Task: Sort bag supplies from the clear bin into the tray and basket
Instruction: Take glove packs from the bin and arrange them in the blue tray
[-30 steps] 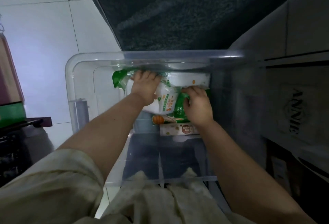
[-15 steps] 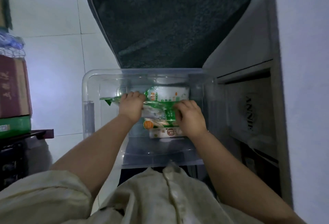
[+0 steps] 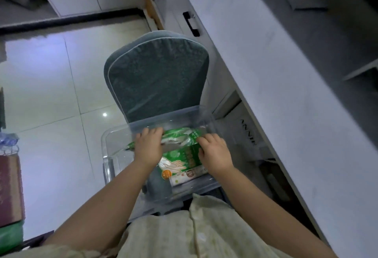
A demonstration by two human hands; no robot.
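A clear plastic bin (image 3: 114, 141) rests on a chair seat in front of me. Inside it lie green and white packets of bag supplies (image 3: 182, 155), one printed with a glove picture, and a flat white box (image 3: 188, 176) near the front wall. My left hand (image 3: 148, 148) is curled over the left end of the top green packet (image 3: 180, 134). My right hand (image 3: 214, 153) grips the right end of the same packet. Both hands sit inside the bin. No tray or basket is in view.
A grey-green padded chair back (image 3: 157, 77) rises behind the bin. A white counter (image 3: 286, 94) runs along the right, with a carton marked ANNIE (image 3: 248, 132) beneath it. Stacked boxes (image 3: 10, 192) stand at the left edge. White tiled floor (image 3: 51, 94) lies to the left.
The camera has tilted up, so the chair back, cupboards and counter now show. Both hands stay on the green packet in the bin, which looks slightly raised.
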